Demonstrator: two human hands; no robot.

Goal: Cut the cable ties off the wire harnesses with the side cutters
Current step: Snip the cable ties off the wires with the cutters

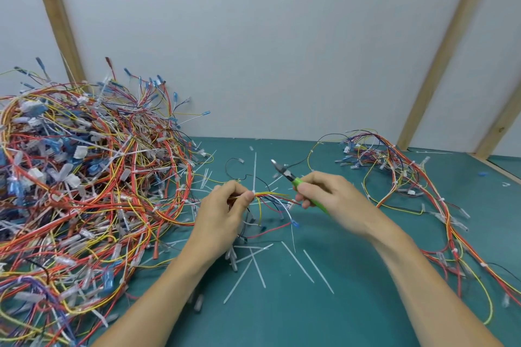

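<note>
The left hand (225,205) pinched a wire harness (270,200) at its cable tie (254,177); the right hand (324,191) gripped the side cutters (284,173). Cut ties (296,262) lay on the surface (352,276), yet a big pile of harnesses (84,177) remained.

No legible text, label, brand, number or sign appears on any surface around the green mat (366,304).
</note>
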